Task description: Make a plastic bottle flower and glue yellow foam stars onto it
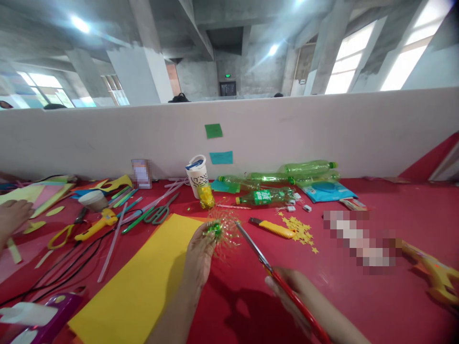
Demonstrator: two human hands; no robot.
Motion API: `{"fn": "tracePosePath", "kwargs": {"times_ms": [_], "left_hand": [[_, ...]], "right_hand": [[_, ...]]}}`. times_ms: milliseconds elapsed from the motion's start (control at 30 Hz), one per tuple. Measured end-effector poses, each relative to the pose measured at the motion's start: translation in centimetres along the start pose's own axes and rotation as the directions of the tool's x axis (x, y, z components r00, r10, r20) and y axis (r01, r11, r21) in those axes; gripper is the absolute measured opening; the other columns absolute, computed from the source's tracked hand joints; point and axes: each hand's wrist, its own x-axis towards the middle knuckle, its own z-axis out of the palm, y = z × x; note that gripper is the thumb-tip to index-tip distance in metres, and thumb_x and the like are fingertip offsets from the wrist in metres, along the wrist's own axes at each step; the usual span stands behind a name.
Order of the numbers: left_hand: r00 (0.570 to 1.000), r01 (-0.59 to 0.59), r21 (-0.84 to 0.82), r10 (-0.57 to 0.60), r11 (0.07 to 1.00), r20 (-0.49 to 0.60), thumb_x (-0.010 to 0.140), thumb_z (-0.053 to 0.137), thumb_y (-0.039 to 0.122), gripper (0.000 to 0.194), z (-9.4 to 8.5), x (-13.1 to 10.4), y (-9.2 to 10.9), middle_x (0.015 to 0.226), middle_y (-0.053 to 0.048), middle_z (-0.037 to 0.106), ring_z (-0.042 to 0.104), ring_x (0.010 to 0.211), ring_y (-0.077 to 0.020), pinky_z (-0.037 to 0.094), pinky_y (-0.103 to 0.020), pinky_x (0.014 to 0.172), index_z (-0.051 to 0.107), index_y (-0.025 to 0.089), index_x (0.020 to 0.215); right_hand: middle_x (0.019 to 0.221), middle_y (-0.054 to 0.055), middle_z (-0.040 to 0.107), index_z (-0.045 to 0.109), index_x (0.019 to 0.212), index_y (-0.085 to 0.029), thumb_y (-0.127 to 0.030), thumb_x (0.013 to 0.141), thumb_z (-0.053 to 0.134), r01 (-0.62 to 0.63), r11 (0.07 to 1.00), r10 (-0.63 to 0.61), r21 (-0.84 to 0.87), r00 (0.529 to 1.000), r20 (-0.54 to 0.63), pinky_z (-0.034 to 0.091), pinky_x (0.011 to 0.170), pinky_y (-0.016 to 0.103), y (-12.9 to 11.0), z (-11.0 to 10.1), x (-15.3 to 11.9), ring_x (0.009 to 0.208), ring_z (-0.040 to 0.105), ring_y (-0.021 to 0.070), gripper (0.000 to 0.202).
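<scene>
My left hand (pixel 201 246) grips a green bottle piece (pixel 215 229) whose thin clear strips fan out to the right. In my right hand (pixel 290 286) are red-handled scissors (pixel 267 263), their blades pointing up and left. The blade tips are just beside the fanned strips; whether they touch is unclear. Under my left forearm lies a yellow paper sheet (pixel 143 272). A yellow utility knife (pixel 274 228) rests beyond the scissors, next to several small yellow stars (pixel 299 229).
Green plastic bottles (pixel 265 196), a white cup (pixel 197 177) and a blue packet (pixel 330 192) stand or lie near the partition (pixel 287 129). At left are grey scissors (pixel 161 212), a yellow glue gun (pixel 96 224), cables and another person's hand (pixel 14 217).
</scene>
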Motion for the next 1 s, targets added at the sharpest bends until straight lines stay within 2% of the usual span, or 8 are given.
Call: {"fn": "tracePosePath", "kwargs": {"times_ms": [233, 500, 700, 833, 1000], "left_hand": [[1.0, 0.006, 0.007, -0.006, 1.0, 0.001, 0.063, 0.075, 0.015, 0.027, 0.1, -0.1, 0.1, 0.09, -0.003, 0.073, 0.067, 0.083, -0.0151, 0.049, -0.028, 0.084, 0.068, 0.019, 0.089], [1.0, 0.013, -0.01, -0.013, 1.0, 0.004, 0.065, 0.076, 0.019, 0.026, 0.0, 0.0, 0.1, 0.087, -0.001, 0.072, 0.066, 0.082, -0.0134, 0.048, -0.029, 0.086, 0.066, 0.02, 0.089], [0.999, -0.009, -0.003, 0.009, 1.0, 0.044, 0.066, 0.075, 0.018, 0.029, -0.1, 0.0, 0.2, 0.086, 0.001, 0.068, 0.065, 0.078, -0.0127, 0.05, -0.027, 0.078, 0.062, 0.021, 0.091], [0.998, -0.015, 0.008, 0.015, 1.0, 0.056, 0.069, 0.071, 0.015, 0.024, -0.2, 0.1, 0.2, 0.09, 0.002, 0.067, 0.064, 0.083, -0.0132, 0.049, -0.028, 0.08, 0.06, 0.022, 0.089], [0.999, -0.014, 0.014, 0.013, 1.0, 0.033, 0.066, 0.073, 0.013, 0.027, -0.1, 0.0, 0.2, 0.093, 0.001, 0.068, 0.064, 0.085, -0.0132, 0.049, -0.026, 0.079, 0.062, 0.021, 0.09]], "right_hand": [[0.059, -0.005, 0.029, 0.032, 0.063, -0.021, -0.061, 0.082, 0.047, 0.01, 1.0, -0.01, 0.007, 0.998, -0.058, 0.023, 0.043, 0.02, 1.0, 0.5, 0.5, 0.053, 0.03, 0.0082, 0.047], [0.053, -0.006, 0.031, 0.032, 0.064, -0.022, -0.065, 0.081, 0.045, 0.084, 0.996, -0.084, -0.01, 0.993, -0.088, 0.028, 0.044, 0.02, 0.0, -0.1, 0.1, 0.048, 0.035, 0.0087, 0.048], [0.061, -0.005, 0.035, 0.037, 0.069, -0.02, -0.066, 0.084, 0.04, 0.091, 0.994, -0.092, -0.065, 0.996, -0.011, 0.029, 0.046, 0.019, -0.2, -0.2, -0.5, 0.055, 0.036, 0.0094, 0.048], [0.062, -0.005, 0.032, 0.035, 0.068, -0.02, -0.067, 0.084, 0.037, 0.041, 0.998, -0.042, -0.049, 0.999, -0.018, 0.027, 0.045, 0.019, 0.0, 0.3, -0.6, 0.055, 0.032, 0.0093, 0.049], [0.058, -0.005, 0.035, 0.034, 0.068, -0.021, -0.068, 0.084, 0.036, 0.029, 1.0, -0.029, -0.012, 0.998, 0.056, 0.028, 0.046, 0.02, -0.8, -0.1, -0.8, 0.053, 0.037, 0.0095, 0.05]]}}
